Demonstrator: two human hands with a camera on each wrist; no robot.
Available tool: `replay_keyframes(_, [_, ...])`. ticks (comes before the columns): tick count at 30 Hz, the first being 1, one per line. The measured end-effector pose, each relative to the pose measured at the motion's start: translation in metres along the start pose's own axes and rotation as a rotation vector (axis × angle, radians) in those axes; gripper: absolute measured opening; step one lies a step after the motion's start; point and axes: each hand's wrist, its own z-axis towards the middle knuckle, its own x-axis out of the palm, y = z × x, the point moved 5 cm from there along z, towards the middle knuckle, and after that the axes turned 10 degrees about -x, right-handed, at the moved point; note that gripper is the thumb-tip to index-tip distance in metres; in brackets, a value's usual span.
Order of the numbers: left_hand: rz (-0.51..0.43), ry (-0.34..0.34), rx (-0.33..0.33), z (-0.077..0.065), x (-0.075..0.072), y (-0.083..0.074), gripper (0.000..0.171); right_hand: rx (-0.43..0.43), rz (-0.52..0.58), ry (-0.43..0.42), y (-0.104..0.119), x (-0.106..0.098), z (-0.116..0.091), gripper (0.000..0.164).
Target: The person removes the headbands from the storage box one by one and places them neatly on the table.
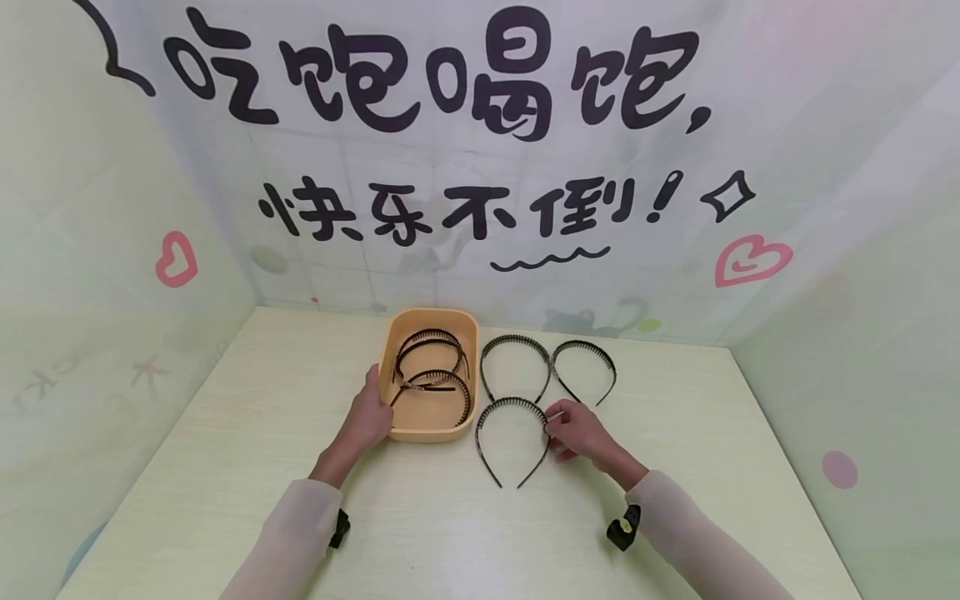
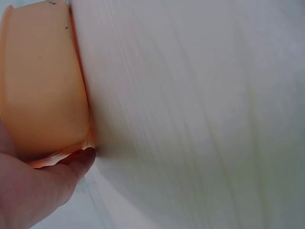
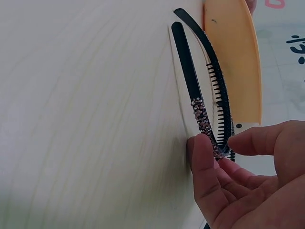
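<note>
At the left side of an orange plastic box (image 1: 435, 435), my left hand (image 1: 367, 414) holds its wall, with fingers (image 2: 78, 164) along the side near the tabletop. Several black toothed headbands (image 1: 431, 379) lie overlapping inside the box. My right hand (image 1: 579, 433) pinches the right side of another toothed headband (image 1: 513, 402) between thumb and fingers. In the right wrist view this headband (image 3: 202, 114) shows small sparkling stones on its band and a smooth black end. Its two ends point toward me in the head view.
Behind the held headband lie a larger headband (image 1: 515, 338) and a smaller headband (image 1: 585, 344), side by side on the pale wood-grain table (image 1: 465, 533). A printed cloth wall (image 1: 420, 275) stands at the back, with more cloth on both sides. Each wrist wears a black strap device (image 1: 624, 527).
</note>
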Motion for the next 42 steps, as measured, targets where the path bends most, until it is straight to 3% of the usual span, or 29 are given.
replay_keyframes(20, [-0.010,-0.002,0.010,0.001,0.000,0.000,0.073,-0.013,-0.058,0.015,0.004,-0.003,0.002,0.022])
replay_keyframes(42, [-0.022,0.004,0.002,0.000,0.001,0.000,0.073,-0.055,-0.127,-0.041,0.017,-0.009,0.010,0.019])
